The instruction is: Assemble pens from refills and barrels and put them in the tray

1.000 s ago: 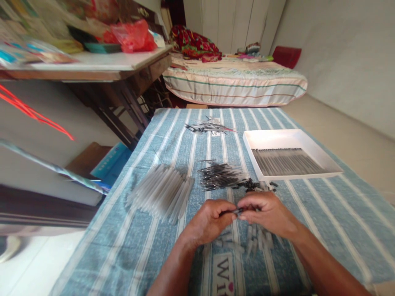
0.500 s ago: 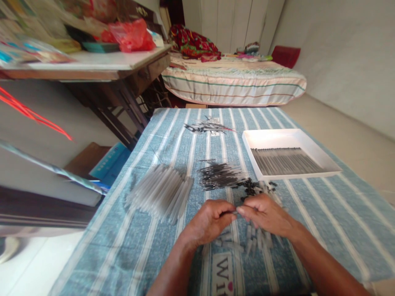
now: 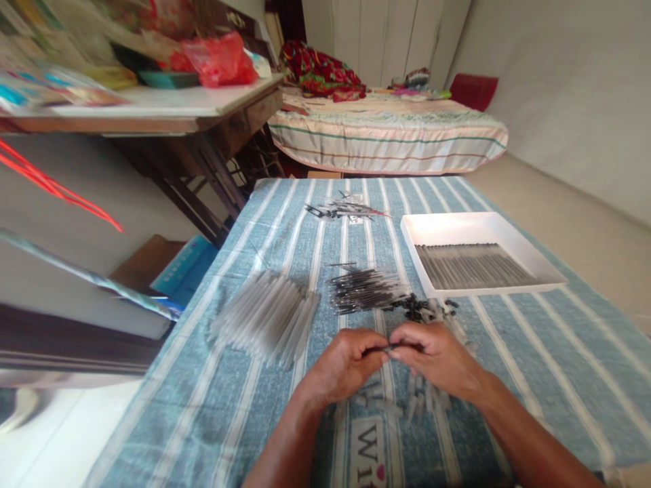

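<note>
My left hand [image 3: 350,360] and my right hand [image 3: 436,352] meet fingertip to fingertip low over the table. Both are closed in a pinch on a thin dark pen part [image 3: 389,348], mostly hidden by the fingers. Just beyond them is a heap of black pen refills [image 3: 366,290], with small black pieces [image 3: 416,309] at its right end. Translucent grey pen barrels [image 3: 269,315] form a pile to the left of my left hand. Under and in front of my hands are scattered short, greyish translucent caps [image 3: 417,400], partly covered by my right hand.
A white tray [image 3: 513,290] at the right holds a row of pens [image 3: 472,266]. More thin dark pieces [image 3: 346,210] lie at the far end of the striped cloth [image 3: 193,407]. A cluttered side table [image 3: 213,102] stands left, a bed [image 3: 391,135] beyond.
My right hand's fingers have shifted their pinch slightly, and more of the dark piece between the fingertips shows. My left hand stays nearly still. The view has moved very slightly.
</note>
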The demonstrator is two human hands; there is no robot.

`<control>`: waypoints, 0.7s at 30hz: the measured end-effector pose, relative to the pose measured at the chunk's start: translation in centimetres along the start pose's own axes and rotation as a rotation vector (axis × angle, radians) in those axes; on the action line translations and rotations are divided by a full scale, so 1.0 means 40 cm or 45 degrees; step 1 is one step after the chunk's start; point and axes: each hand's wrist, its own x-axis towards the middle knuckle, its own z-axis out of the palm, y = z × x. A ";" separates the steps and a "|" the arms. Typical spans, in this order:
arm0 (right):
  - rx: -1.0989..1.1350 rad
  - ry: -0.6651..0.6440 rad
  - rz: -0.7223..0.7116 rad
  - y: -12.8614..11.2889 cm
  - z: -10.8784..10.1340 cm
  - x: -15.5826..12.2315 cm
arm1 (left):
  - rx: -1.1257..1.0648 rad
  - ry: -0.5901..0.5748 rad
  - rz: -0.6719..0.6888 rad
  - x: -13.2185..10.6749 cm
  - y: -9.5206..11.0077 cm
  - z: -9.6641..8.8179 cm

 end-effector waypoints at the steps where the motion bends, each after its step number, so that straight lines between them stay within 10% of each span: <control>1: -0.051 0.001 0.000 0.001 0.000 0.000 | 0.002 0.011 -0.002 0.000 0.000 0.001; 21: 0.102 0.006 0.168 -0.014 0.004 -0.005 | 0.057 0.073 0.014 0.003 -0.003 0.005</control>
